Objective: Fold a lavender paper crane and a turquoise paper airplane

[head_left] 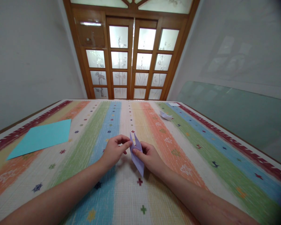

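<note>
We see a paper sheet [41,136] far left of our left hand [114,150], a small folded paper [165,116] beyond our right hand [150,157].

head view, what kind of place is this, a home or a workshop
Probably a room in a home: a striped woven mat covers the surface, wooden doors with frosted glass panes stand behind, and both hands fold a lilac paper piece.

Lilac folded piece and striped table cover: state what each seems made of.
Lilac folded piece, pinched by left hand and right hand: thin matte paper, judging by sharp creases. Striped table cover: probably woven fabric, with a fine ribbed texture; possibly a printed mat.
</note>
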`<state>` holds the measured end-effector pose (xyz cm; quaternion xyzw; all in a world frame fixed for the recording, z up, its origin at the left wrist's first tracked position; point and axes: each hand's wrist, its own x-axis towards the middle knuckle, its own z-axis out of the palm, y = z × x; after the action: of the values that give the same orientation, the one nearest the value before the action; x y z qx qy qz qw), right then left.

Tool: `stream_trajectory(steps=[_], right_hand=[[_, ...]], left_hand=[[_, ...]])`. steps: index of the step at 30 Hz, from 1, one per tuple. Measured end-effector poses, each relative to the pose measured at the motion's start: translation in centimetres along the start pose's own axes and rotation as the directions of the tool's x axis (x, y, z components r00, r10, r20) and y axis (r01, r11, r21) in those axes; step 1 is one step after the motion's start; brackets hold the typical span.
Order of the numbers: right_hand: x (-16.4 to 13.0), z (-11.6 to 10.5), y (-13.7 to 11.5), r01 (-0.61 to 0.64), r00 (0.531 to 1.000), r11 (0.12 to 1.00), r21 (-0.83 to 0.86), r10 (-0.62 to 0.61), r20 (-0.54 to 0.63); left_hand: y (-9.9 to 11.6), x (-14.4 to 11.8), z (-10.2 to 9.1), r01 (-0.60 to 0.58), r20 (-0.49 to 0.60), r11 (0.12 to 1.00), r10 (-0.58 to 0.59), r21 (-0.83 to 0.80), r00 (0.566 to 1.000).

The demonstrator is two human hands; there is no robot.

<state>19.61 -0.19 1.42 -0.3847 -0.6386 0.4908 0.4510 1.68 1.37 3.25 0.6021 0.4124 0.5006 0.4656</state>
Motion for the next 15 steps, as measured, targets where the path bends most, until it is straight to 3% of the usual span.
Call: stream_trajectory(steps=[15], right_hand=[[0.18, -0.08, 0.04, -0.054, 0.999, 0.998, -0.031, 0.054, 0.000]], left_hand=[[-0.70, -0.01, 0.51, 0.117, 0.020, 0.984, -0.116, -0.136, 0.993]])
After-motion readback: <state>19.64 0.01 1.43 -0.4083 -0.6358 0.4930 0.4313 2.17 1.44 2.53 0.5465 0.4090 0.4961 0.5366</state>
